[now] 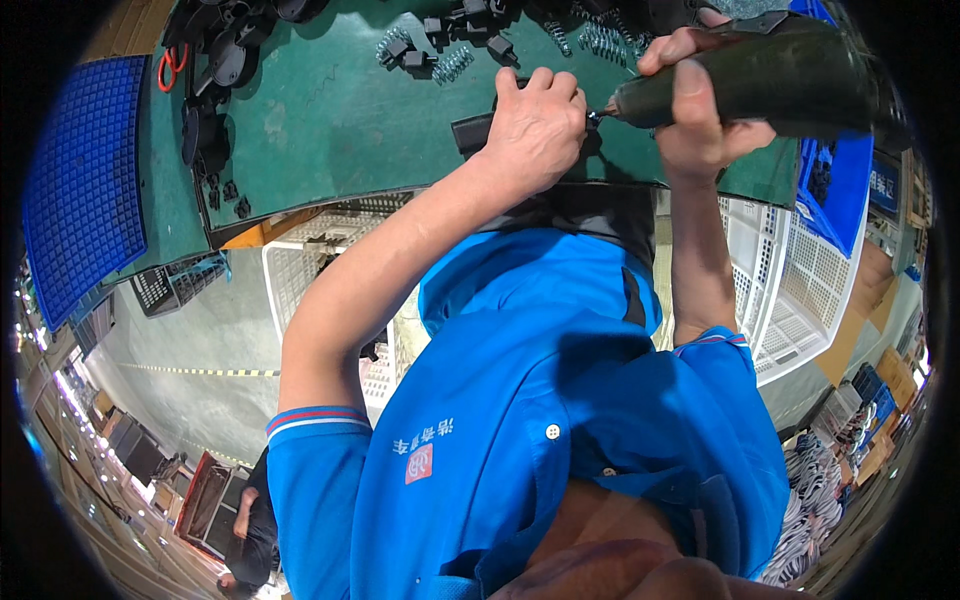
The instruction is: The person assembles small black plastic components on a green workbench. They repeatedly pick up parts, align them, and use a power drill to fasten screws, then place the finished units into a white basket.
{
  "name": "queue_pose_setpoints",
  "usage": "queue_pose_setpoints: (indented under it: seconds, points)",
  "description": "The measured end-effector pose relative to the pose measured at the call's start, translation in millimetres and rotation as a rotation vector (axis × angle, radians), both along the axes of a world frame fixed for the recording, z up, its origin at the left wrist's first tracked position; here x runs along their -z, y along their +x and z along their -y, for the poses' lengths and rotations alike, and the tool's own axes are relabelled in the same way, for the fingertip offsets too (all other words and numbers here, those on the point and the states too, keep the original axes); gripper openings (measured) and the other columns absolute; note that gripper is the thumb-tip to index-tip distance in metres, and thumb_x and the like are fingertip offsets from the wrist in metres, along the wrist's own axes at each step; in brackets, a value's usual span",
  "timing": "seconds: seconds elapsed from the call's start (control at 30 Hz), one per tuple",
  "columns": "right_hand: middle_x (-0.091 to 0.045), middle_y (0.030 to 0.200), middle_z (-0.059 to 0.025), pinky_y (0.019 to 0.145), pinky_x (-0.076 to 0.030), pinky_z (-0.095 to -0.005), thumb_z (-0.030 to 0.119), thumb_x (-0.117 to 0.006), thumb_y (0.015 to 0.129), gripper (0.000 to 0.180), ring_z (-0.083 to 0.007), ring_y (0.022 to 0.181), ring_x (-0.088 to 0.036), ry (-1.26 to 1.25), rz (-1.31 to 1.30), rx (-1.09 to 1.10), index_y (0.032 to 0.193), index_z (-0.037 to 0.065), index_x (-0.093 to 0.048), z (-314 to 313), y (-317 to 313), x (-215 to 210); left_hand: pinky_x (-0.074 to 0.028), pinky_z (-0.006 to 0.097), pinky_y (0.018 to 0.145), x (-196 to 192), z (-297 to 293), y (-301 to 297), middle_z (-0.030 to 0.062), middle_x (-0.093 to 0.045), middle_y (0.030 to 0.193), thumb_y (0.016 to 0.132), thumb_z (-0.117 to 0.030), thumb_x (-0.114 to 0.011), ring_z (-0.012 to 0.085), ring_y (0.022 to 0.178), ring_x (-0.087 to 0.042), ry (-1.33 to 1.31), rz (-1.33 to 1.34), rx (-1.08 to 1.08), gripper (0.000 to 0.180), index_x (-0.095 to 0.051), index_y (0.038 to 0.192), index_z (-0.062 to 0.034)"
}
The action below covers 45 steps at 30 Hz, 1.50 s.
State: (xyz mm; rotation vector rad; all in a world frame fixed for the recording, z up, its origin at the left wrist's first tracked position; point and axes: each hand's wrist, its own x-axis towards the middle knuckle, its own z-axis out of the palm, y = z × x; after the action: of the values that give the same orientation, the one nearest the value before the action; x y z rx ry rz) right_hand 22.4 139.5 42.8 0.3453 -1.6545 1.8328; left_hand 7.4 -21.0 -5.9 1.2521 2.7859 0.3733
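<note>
My left hand (535, 130) is closed around a black plastic part (470, 134) near the front edge of the green table (310, 130). Its fingers cover most of that part. In my right hand (692, 125) is a dark power screwdriver (780, 82), lying nearly level, its tapered nose aimed left. The bit reaches the fingertips of my left hand, where a small shiny piece shows; whether it touches a screw is hidden. Just beyond my hands lie coil springs (603, 42) and small black blocks (500, 48).
Round black parts (232, 62) and a red ring (172, 68) lie along the table's left side. A blue ribbed mat (88, 180) hangs over the left end. White crates (800, 290) stand below the front edge, and a blue bin (838, 195) is at the right. Another person (258, 525) is lower left.
</note>
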Motion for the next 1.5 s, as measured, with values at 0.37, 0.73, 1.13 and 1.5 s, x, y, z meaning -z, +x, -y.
queue_pose_setpoints:
  seconds: [0.37,0.73,1.13,1.5]
  points:
    - [-0.058,0.095,-0.0111,0.076,-0.049,-0.0345,0.004,-0.061,0.082,0.056,-0.0199,0.084,-0.058,0.053,0.092,-0.262,0.134,-0.005,-0.043,9,6,21,-0.037,0.047,0.079,0,5,0,0.0056,-0.06,0.094,0.076,-0.022,-0.068,0.0253,0.095,-0.057,0.088,-0.029,0.009,0.02,-0.068,0.089,-0.0073]
    - [-0.066,0.075,-0.0078,0.058,-0.049,-0.0294,0.025,-0.078,0.082,0.028,-0.0153,0.062,-0.062,0.013,0.618,0.696,0.086,0.001,-0.063,-148,60,-34,-0.039,0.048,0.081,1,0,-2,0.0077,-0.059,0.096,0.073,-0.022,-0.075,0.0271,0.097,-0.056,0.113,-0.027,0.011,0.027,-0.068,0.094,-0.0065]
    - [-0.068,0.11,-0.0148,0.086,-0.05,-0.0337,0.024,-0.068,0.089,0.032,-0.0259,0.1,-0.067,0.871,0.821,0.523,0.115,0.006,-0.068,-161,51,-2,-0.045,0.042,0.07,-91,125,45,0.0132,-0.056,0.082,0.074,-0.01,-0.063,0.0316,0.08,-0.059,-0.146,-0.054,-0.186,0.031,-0.063,0.105,-0.0092]
    - [-0.065,0.093,-0.0159,0.074,-0.049,-0.0474,0.013,-0.07,0.082,0.019,-0.0378,0.091,-0.064,1.386,0.932,0.267,0.095,0.003,-0.06,-126,23,40,-0.055,0.049,0.075,-39,355,5,0.0197,-0.067,0.098,0.08,-0.039,-0.073,0.038,0.087,-0.068,-0.167,-0.066,-0.901,0.054,-0.061,0.126,-0.0117]
